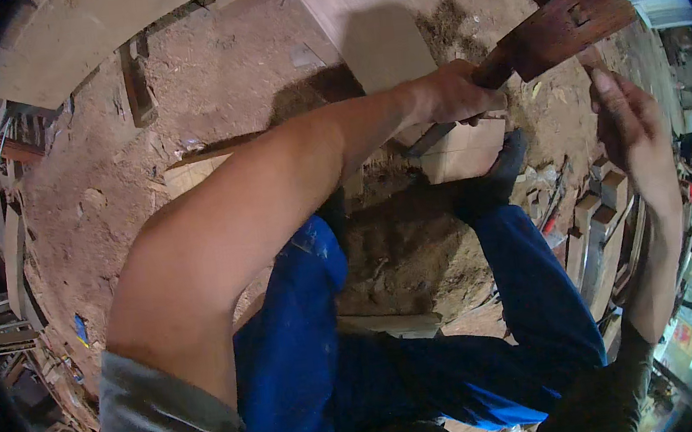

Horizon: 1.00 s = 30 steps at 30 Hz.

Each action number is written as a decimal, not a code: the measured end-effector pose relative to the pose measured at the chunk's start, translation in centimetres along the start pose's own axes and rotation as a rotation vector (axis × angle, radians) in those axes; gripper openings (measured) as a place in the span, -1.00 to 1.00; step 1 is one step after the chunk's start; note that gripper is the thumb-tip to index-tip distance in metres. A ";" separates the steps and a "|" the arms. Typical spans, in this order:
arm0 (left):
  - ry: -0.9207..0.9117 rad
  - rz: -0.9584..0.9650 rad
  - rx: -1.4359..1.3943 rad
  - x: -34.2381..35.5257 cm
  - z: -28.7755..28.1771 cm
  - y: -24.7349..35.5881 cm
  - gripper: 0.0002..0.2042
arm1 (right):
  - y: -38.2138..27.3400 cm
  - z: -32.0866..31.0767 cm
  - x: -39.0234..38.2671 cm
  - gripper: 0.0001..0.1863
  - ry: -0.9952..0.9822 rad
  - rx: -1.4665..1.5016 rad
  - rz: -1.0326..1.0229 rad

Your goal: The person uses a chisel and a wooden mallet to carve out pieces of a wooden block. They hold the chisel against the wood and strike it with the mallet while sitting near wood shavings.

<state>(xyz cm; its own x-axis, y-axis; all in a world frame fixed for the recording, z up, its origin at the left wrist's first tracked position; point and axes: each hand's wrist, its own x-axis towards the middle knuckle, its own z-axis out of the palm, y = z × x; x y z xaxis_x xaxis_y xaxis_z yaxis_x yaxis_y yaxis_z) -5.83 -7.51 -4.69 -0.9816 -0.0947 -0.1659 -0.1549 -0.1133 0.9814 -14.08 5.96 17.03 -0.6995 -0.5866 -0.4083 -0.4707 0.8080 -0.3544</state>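
Observation:
My left hand is closed round the handle of a wooden mallet. The mallet's dark reddish-brown block head points up and to the right. My right hand is raised just below and right of the mallet head, its fingers bent together; a thin brownish piece seems to show at the fingertips, too unclear to name. Beneath my left hand lies a pale wooden block, with my dark-covered foot against its right end. A wide pale board stretches away beyond my left hand.
Wood dust covers the brown ground. Several stacked timber lengths lie to the right of my leg. A short plank rests at the far left, and more scrap wood is piled along the left edge.

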 end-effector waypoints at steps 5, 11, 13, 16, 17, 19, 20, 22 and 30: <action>0.024 0.015 -0.049 0.7 0.3 -1.2 -0.68 | 2.5 -0.3 2.7 -0.53 0.258 0.192 -0.269; 0.016 -0.002 -0.098 0.3 0.0 -0.7 -0.72 | -2.2 -1.5 0.9 -0.55 0.049 -0.007 0.022; 0.027 0.010 -0.097 0.2 0.2 -0.4 -0.72 | -0.8 -3.1 2.0 -0.58 0.291 0.079 -0.268; 0.088 0.027 -0.106 0.6 -0.1 -1.7 -0.72 | -0.7 -3.0 4.2 -0.60 0.692 0.251 -0.615; 0.126 0.040 -0.092 0.6 -0.4 -2.7 -0.72 | -0.6 -2.9 4.7 -0.60 0.684 0.391 -0.556; 0.171 0.049 -0.120 0.8 -1.3 -3.4 -0.71 | -0.5 -2.6 4.5 -0.59 0.564 0.359 -0.432; 0.176 0.048 -0.163 0.5 -1.8 -3.2 -0.70 | -0.6 -2.2 3.1 -0.59 0.458 0.188 -0.366; 0.230 0.039 -0.209 0.5 -2.9 -4.7 -0.69 | -0.5 -0.3 2.2 -0.60 0.244 -0.016 -0.360; 0.192 0.001 -0.279 -1.6 -3.0 -2.7 -0.71 | -1.7 -2.0 1.2 -0.62 0.477 0.143 -0.371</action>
<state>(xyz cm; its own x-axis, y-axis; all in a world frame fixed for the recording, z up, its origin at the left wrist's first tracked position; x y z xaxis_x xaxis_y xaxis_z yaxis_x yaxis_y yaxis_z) -3.48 -10.04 -7.32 -0.9387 -0.2762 -0.2064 -0.0918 -0.3769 0.9217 -15.18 3.97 18.85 -0.6821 -0.7105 0.1729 -0.6746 0.5202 -0.5237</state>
